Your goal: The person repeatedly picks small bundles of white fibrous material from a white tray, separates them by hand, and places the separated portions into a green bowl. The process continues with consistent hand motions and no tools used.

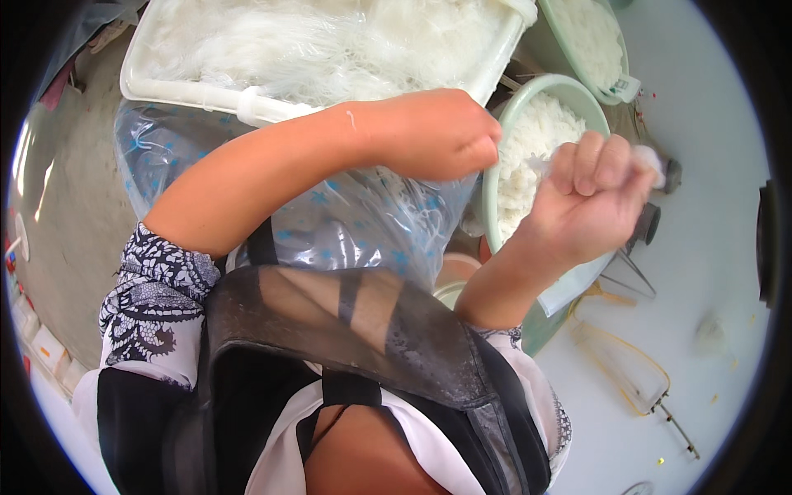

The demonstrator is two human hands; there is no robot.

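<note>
My left hand point(448, 137), its back towards the camera, is curled into a fist above the near right corner of a white plastic tub point(185, 93) heaped with white stringy fibres point(346, 43). Whatever its fingers may hold is hidden. To its right my right hand point(597, 176), slightly blurred, has its fingers curled around a white fluffy tuft point(648, 162), which sticks out on the far right side; a pale wisp shows at the other side. Behind and between the hands is a pale green basin point(493, 204) of white clumped material point(541, 133).
Clear plastic with blue flowers point(297, 229) hangs below the tub. Another green basin point(624, 55) of white material is at the upper right. A yellow-edged wire frame with a metal rod point(662, 396) is at the lower right. Concrete floor point(74, 204) shows at the left.
</note>
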